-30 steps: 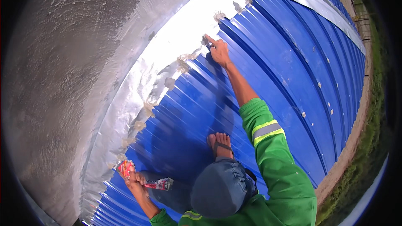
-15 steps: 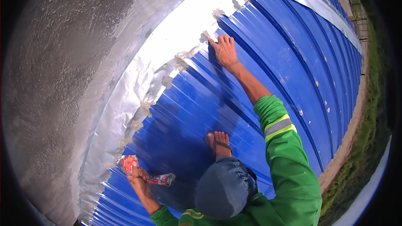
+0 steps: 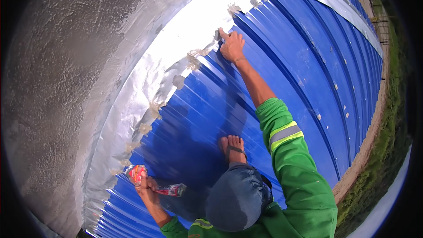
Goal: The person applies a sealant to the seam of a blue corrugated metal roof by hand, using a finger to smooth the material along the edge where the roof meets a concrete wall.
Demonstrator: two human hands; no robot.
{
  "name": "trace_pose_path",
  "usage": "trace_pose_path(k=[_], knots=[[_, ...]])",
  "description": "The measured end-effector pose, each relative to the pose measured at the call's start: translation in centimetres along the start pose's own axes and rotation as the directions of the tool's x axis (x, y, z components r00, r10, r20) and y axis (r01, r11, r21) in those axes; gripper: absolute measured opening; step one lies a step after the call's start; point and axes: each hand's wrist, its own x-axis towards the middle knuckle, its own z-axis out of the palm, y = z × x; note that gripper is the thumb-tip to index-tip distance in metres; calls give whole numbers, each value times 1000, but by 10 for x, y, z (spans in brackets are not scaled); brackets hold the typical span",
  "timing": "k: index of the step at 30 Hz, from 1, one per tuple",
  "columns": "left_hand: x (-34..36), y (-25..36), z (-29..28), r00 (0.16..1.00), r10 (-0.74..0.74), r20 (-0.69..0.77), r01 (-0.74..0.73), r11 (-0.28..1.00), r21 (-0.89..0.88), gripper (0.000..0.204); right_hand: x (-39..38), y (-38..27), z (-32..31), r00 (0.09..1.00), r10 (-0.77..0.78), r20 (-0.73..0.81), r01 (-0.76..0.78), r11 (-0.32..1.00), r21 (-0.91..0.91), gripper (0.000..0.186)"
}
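Observation:
My left hand (image 3: 144,186) is closed around a crumpled red-and-silver plastic packet (image 3: 171,190), whose ends stick out on both sides of my fist. My right arm reaches far forward. At its end, my right hand (image 3: 232,46) has the index finger stretched out and the other fingers loosely curled, with nothing held. That fingertip presses at a small grey patch of putty-like paste on the edge of a silvery flashing strip (image 3: 145,77). Similar paste dabs (image 3: 178,82) line this edge where it meets the blue ribbed metal roofing (image 3: 282,75).
A rough grey plastered wall (image 3: 66,61) rises on the left beyond the flashing. My sandalled foot (image 3: 233,147) stands on the ribbed roofing, below my bent denim-covered knee (image 3: 240,200). A second metal strip (image 3: 339,6) crosses at the far right, with grass (image 3: 387,141) past the roof edge.
My right hand has shifted slightly left and nearer along the flashing edge, its index finger now straighter against the paste. My left hand keeps the packet in nearly the same place.

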Motion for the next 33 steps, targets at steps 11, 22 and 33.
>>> trace_pose_path(k=[11, 22, 33], knots=[[2, 5, 12, 998, -3, 69, 5, 1000, -27, 19, -24, 17, -13, 882, -458, -109, 404, 855, -325, 50], [-2, 4, 4, 998, -20, 58, 20, 1000, 4, 17, -17, 24, -1, 962, -240, -126, 206, 949, -239, 51], [1, -10, 15, 986, -63, 156, 75, 995, -72, 15, -33, 1, 2, 885, -439, -153, 385, 876, -290, 38]])
